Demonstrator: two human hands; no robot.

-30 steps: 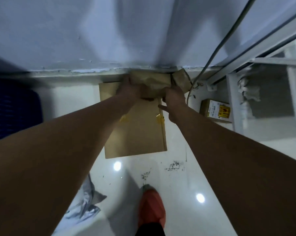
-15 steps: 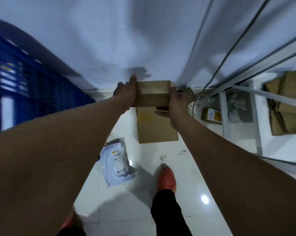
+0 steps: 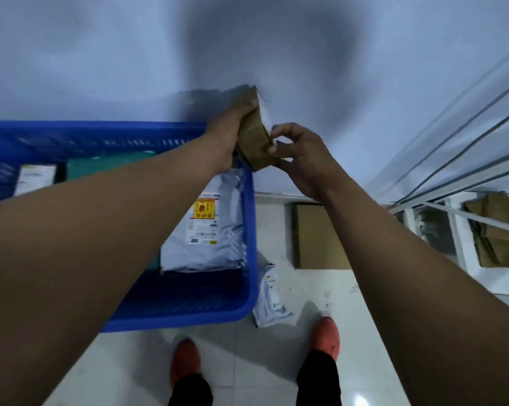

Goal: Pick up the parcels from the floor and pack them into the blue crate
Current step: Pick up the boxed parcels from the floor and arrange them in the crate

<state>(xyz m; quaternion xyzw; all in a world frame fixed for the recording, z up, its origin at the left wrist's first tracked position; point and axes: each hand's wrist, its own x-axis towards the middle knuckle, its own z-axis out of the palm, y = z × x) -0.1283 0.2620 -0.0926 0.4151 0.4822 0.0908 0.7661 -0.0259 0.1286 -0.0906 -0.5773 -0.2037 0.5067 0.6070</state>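
Observation:
A small brown cardboard parcel [image 3: 254, 140] hangs tilted on end above the far right corner of the blue crate [image 3: 248, 230]. My left hand [image 3: 228, 133] grips its left side. My right hand [image 3: 298, 153] pinches its right edge with curled fingers. Inside the crate lie a grey plastic mailer [image 3: 206, 227] with a yellow label, a green parcel [image 3: 106, 165] and a white-labelled parcel [image 3: 35, 177]. On the floor, a grey mailer [image 3: 269, 297] lies against the crate's right side, and a flat brown box [image 3: 317, 235] lies by the wall.
A white wall stands close behind the crate. A white metal rack [image 3: 458, 230] at the right holds brown cardboard [image 3: 499, 230]. My two feet in orange shoes [image 3: 325, 336] stand on the white tiled floor in front of the crate.
The small brown parcel has been lifted from the floor by the wall and carried left over the crate's corner. It has turned from level to on end. The view swung left.

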